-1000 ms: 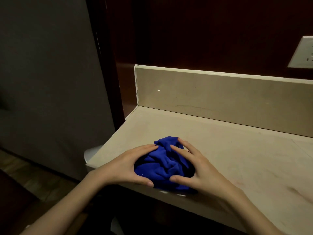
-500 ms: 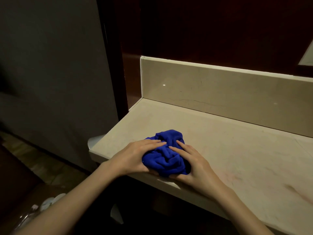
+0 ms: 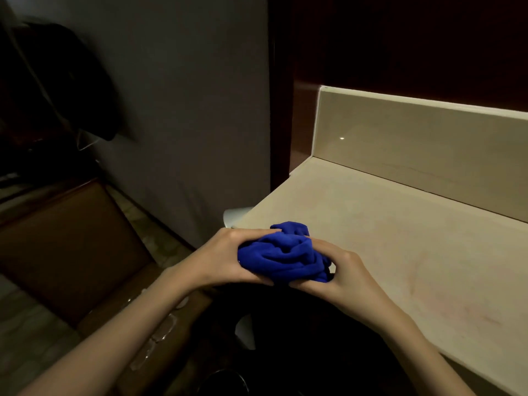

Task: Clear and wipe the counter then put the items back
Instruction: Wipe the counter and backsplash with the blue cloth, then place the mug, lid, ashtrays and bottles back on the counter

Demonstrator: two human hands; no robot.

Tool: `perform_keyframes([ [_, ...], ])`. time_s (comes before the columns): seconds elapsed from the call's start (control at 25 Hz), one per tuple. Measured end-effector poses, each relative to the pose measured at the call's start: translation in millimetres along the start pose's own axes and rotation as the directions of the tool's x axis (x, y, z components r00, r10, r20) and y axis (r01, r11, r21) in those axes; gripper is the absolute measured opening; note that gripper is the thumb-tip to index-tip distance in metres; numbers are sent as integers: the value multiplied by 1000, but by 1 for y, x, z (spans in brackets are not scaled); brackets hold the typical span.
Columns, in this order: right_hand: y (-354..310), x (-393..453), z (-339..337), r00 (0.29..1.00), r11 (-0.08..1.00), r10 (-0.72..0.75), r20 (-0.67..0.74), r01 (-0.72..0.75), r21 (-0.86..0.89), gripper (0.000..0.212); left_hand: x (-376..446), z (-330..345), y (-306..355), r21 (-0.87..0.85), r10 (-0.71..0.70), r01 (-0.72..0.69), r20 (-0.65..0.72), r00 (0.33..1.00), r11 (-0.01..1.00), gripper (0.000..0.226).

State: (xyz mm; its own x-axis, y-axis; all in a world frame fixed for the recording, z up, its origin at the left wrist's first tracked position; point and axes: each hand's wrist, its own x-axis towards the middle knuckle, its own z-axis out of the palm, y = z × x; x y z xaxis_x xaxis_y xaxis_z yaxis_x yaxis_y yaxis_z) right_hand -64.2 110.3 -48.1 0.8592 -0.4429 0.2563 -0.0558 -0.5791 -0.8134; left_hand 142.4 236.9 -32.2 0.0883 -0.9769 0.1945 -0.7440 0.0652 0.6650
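Note:
A crumpled blue cloth (image 3: 285, 252) is bunched at the front left corner of the beige stone counter (image 3: 400, 238). My left hand (image 3: 223, 258) grips its left side with fingers curled over the top. My right hand (image 3: 340, 270) grips its right side, thumb underneath. The cloth sits at the counter's front edge, partly past it. The counter surface carries nothing else in view and shows faint reddish smears toward the right.
A beige backsplash (image 3: 414, 144) runs along the counter's rear. A grey wall panel (image 3: 185, 110) stands to the left. Below left are a brown wooden surface (image 3: 65, 241) and something white (image 3: 234, 215) under the counter corner. It is dark under the counter.
Both hands have gathered the cloth tighter and drawn it toward the counter's front edge. My view has swung left and down, showing more of the floor area.

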Motion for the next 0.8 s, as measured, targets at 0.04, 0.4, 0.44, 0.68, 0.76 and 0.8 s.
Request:
perform_keyframes([
  [0.04,-8,10,12,999,1000,2,41,-2,6,48,-14,-12,-7,-4,-47,47,-7,999,999,74],
  [0.4,-70,114,208,955,996,20,295,-44,75,49,-162,-135,-137,-34,-336,337,41,941,941,69],
  [0.44,-75,126,236,951,994,26,307,-56,89,50,-177,-151,-155,-34,-356,358,45,933,933,69],
  [0.68,-95,201,358,901,984,61,429,-126,124,52,-243,-222,-254,-36,-450,451,47,892,892,69],
  [0.76,-91,229,388,875,984,61,481,-133,117,54,-256,-236,-284,-59,-482,483,33,876,874,68],
  [0.8,-89,244,400,860,986,53,507,-127,112,53,-261,-241,-298,-72,-503,503,23,864,861,68],
])
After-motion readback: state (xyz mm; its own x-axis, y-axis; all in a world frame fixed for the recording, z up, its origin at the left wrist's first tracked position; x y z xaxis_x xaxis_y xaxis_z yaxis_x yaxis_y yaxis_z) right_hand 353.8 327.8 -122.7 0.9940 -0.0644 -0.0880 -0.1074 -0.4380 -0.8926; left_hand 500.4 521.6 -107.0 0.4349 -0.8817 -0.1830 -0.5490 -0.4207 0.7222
